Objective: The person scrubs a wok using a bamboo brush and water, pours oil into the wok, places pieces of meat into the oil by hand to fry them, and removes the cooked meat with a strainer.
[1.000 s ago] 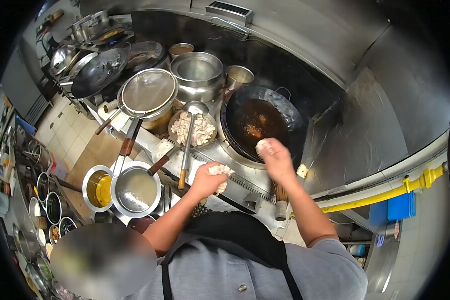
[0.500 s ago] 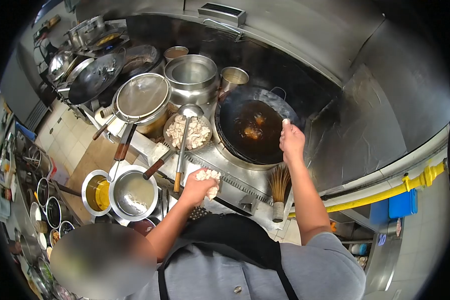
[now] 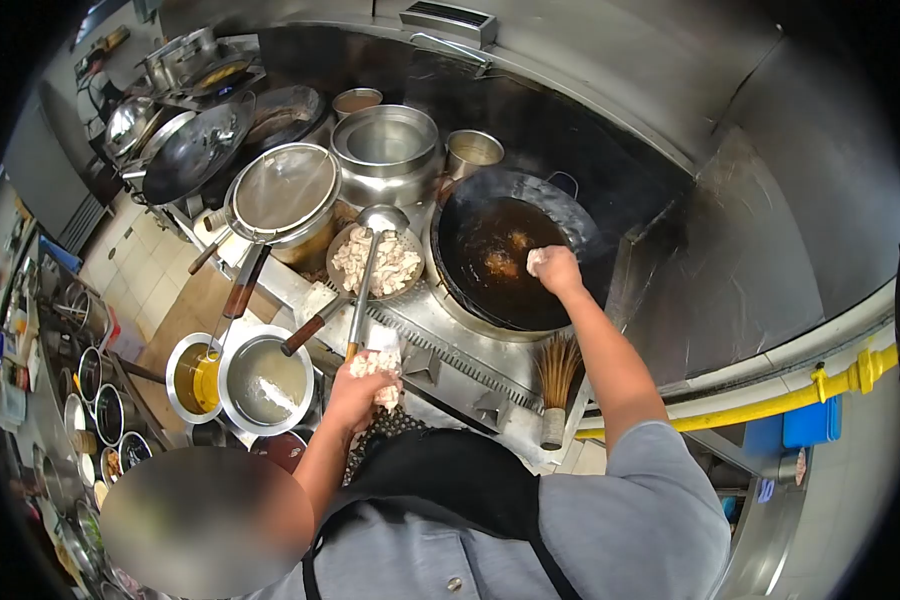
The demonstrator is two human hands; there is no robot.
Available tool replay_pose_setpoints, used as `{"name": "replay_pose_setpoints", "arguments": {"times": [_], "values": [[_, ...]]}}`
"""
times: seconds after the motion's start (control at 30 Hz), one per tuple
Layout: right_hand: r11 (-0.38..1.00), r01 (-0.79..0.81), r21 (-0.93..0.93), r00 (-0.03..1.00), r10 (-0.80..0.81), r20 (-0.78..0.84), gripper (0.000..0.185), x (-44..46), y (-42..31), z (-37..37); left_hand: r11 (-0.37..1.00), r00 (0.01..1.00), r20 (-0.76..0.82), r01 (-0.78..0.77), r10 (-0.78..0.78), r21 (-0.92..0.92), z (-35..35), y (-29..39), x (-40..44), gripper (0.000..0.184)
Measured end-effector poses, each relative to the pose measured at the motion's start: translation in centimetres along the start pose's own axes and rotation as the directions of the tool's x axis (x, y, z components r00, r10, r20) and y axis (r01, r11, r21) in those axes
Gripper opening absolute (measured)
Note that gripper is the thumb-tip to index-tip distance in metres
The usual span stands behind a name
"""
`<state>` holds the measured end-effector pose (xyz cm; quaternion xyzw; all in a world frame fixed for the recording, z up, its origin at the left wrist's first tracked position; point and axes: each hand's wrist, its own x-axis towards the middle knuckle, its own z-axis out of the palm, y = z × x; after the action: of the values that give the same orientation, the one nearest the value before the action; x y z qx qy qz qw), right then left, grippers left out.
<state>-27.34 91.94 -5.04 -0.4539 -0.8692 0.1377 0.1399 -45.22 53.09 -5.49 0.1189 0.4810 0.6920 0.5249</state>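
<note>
My left hand [image 3: 348, 400] is closed around a clump of pale chopped pieces [image 3: 375, 368] that look like raw meat, in front of the stove edge. My right hand [image 3: 560, 272] is pinched on a small pale piece [image 3: 536, 260] above the right side of the black wok [image 3: 570, 215]. Dark oil in the wok bubbles around two browned spots [image 3: 502, 262]. Left of the wok, a wooden-handled strainer [image 3: 342, 288] holds more pale pieces [image 3: 375, 262]. A ladle [image 3: 381, 218] lies across it, its handle pointing toward my left hand.
A round mesh strainer [image 3: 286, 192] rests on a pot beside a large metal pot [image 3: 385, 178]. Bowls of yellow oil [image 3: 206, 382] and cloudy liquid [image 3: 270, 385] stand at left. A bamboo brush [image 3: 556, 390] lies at the stove's front edge. A person [image 3: 98, 95] stands far left.
My right hand has moved left and slightly down, further over the wok. My left hand has shifted left and down with its pale pieces. A person has come into view at far left.
</note>
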Motion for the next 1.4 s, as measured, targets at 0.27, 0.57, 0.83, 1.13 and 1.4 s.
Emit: {"name": "replay_pose_setpoints", "arguments": {"times": [0.27,0.57,0.83,1.13,1.4], "values": [[0.961,-0.242,-0.136,0.961,0.257,0.099,0.019,3.6,3.0,6.4,0.98,0.998,-0.019,-0.063,0.061,-0.19,-1.2,-0.2,-2.4,0.04],[0.785,-0.075,0.615,0.962,-0.104,0.251,0.016,-3.8,-10.0,-3.2,0.994,0.99,0.096,-0.109,0.108,0.006,0.3,-1.1,1.7,0.031],[0.665,0.155,0.73,0.767,-0.547,0.335,0.037,-14.2,-17.3,-5.9,0.988,0.935,0.323,-0.151,0.149,-0.019,5.1,-0.6,3.7,0.027],[0.815,0.058,0.576,0.944,-0.232,0.233,0.023,-17.0,-16.6,-6.0,0.993,0.962,0.254,-0.113,0.101,0.033,4.6,-0.4,2.9,0.024],[0.643,-0.065,0.763,0.887,-0.312,0.339,0.023,-18.1,-16.2,-4.3,0.994,0.974,0.198,-0.113,0.109,0.006,4.6,0.2,2.4,0.025]]}}
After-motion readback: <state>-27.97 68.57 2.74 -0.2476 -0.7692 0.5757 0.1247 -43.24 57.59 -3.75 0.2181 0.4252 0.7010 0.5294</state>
